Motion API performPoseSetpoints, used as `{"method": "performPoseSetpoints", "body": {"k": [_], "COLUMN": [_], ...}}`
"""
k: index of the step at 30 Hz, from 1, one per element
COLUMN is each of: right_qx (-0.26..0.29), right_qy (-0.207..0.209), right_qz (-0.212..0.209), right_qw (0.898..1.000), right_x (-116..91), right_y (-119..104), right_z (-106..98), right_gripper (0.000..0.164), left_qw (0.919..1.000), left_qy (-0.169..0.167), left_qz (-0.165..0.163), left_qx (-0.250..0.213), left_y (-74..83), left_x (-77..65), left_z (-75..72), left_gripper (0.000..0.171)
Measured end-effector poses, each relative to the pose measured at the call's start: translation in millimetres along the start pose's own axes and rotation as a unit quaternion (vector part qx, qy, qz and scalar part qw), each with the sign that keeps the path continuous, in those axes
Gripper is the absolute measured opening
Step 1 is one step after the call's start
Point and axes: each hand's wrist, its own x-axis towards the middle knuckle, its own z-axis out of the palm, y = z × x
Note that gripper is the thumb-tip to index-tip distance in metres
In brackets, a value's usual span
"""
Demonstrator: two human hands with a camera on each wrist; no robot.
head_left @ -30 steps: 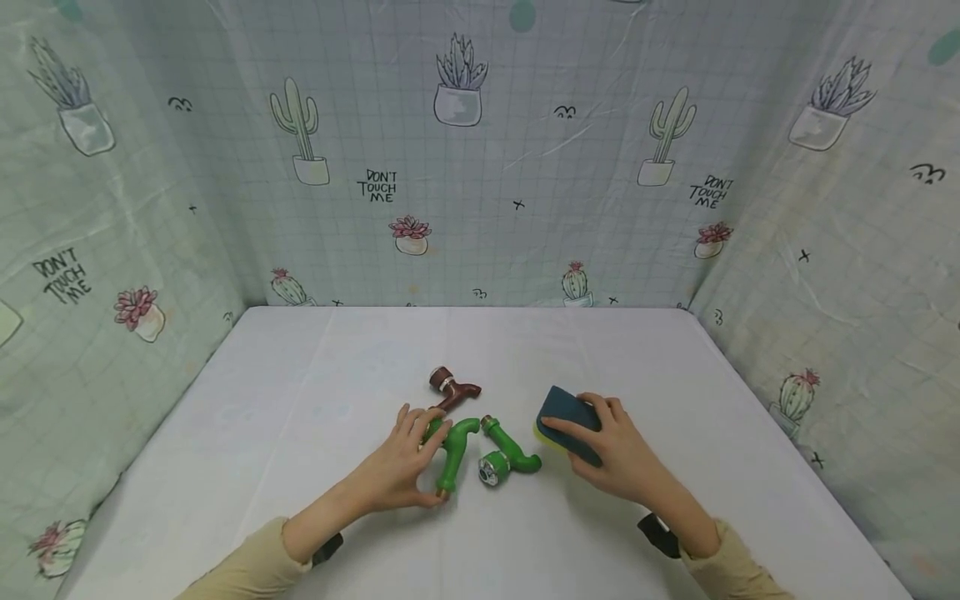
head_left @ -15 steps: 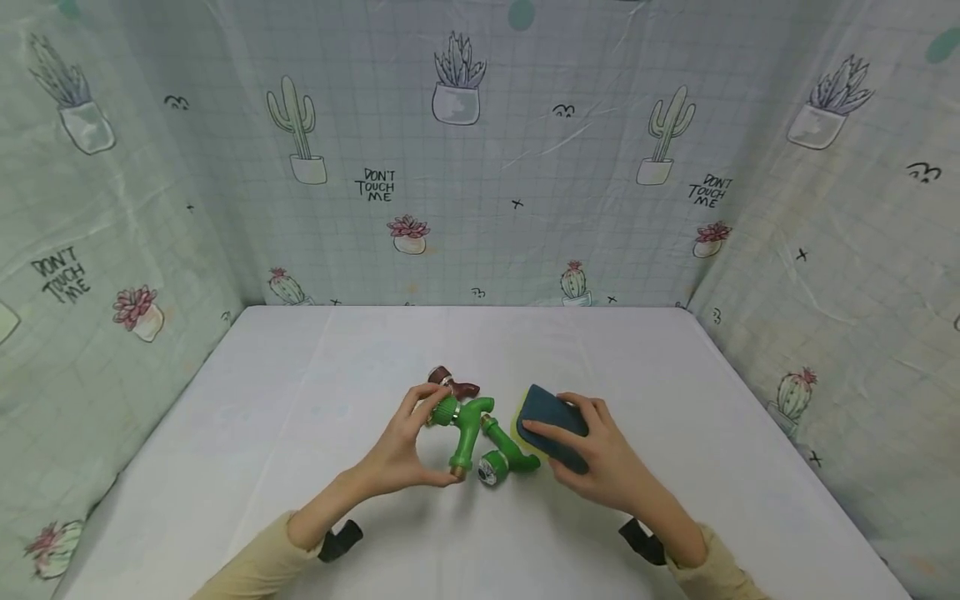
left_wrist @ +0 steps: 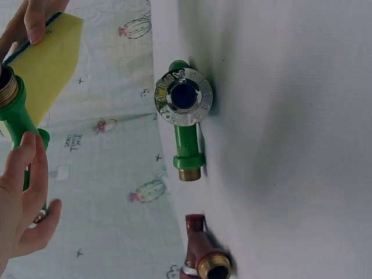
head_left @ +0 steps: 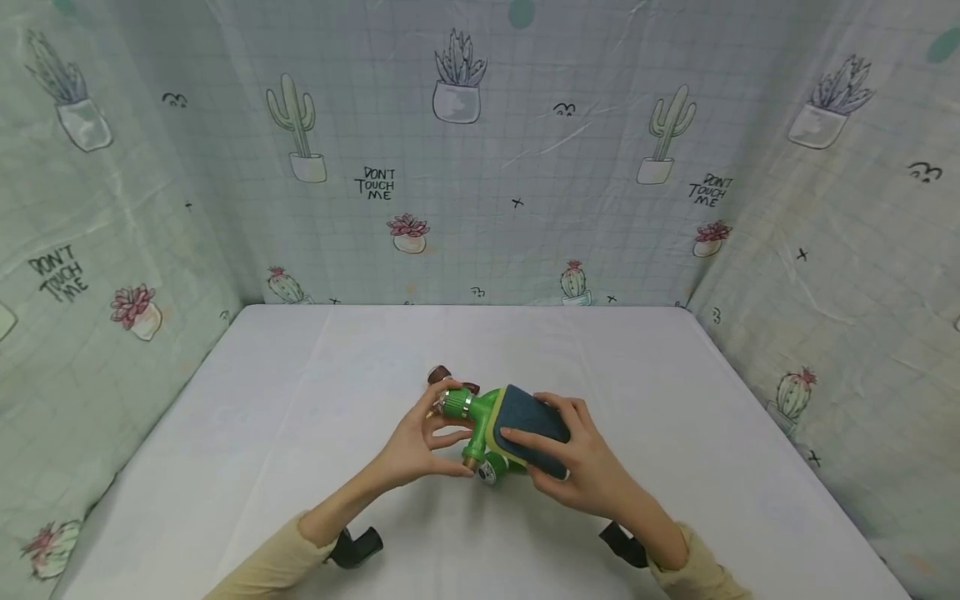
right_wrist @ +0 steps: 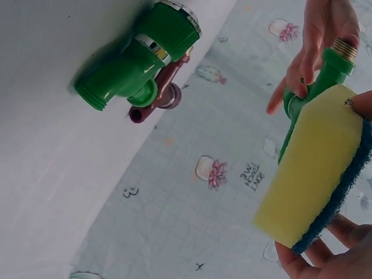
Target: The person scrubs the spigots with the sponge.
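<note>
Above the table my left hand (head_left: 414, 440) grips a green tap (head_left: 478, 425) between thumb and fingers, its brass threaded end pointing down toward me. My right hand (head_left: 592, 467) holds a sponge (head_left: 531, 429) with a dark scouring side and a yellow side. In the right wrist view the yellow face of the sponge (right_wrist: 314, 163) lies against the held tap (right_wrist: 331, 72). A second green tap (left_wrist: 187, 139) with a silver-rimmed knob lies on the table, partly hidden by the sponge in the head view. Behind my left fingers lies a dark red tap (head_left: 439, 374), mostly covered.
A white tabletop (head_left: 337, 358) spreads beneath both hands. Patterned cloth (head_left: 480, 167) with cactus drawings hangs at the back and both sides. Black wrist devices (head_left: 356, 548) sit below each forearm.
My left hand has lifted the green tap and brought it right. My right hand has carried the sponge left until it meets the tap. The other two taps stay put.
</note>
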Motion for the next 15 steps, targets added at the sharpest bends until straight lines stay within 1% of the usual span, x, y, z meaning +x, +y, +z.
{"method": "performPoseSetpoints", "body": {"k": [2, 4, 6, 9, 10, 11, 13, 15], "right_qx": [0.002, 0.003, -0.002, -0.011, -0.014, -0.017, -0.02, -0.022], "right_qy": [0.007, 0.015, 0.021, 0.026, 0.025, 0.025, 0.027, 0.031], "right_qz": [0.0, -0.003, -0.009, -0.017, -0.02, -0.023, -0.028, -0.034], "right_qw": [1.0, 1.0, 1.0, 0.999, 0.999, 0.999, 0.999, 0.999], "right_x": [0, 0, 0, 1, 1, 1, 0, 0], "right_y": [-1, -1, 0, 1, 2, 2, 4, 5], "right_z": [-1, -1, -2, -2, -1, -1, 0, 2], "right_gripper": [0.049, 0.05, 0.053, 0.054, 0.052, 0.049, 0.042, 0.037], "left_qw": [0.9993, 0.9964, 0.9916, 0.9824, 0.9801, 0.9777, 0.974, 0.9708], "left_qy": [0.0, 0.005, 0.017, 0.042, 0.048, 0.051, 0.051, 0.044], "left_qz": [-0.024, -0.044, -0.06, -0.082, -0.09, -0.097, -0.111, -0.121], "left_qx": [-0.03, -0.072, -0.114, -0.162, -0.171, -0.179, -0.191, -0.202], "left_y": [-0.5, -1.7, -3.3, -5.4, -5.8, -6.2, -6.6, -6.7], "left_x": [1.5, 3.3, 5.4, 8.9, 9.6, 10.2, 11.0, 11.3], "left_z": [0.5, 0.7, 0.7, 0.2, -0.2, -0.6, -1.9, -3.3], "left_gripper": [0.098, 0.089, 0.066, 0.024, 0.016, 0.013, 0.013, 0.012]}}
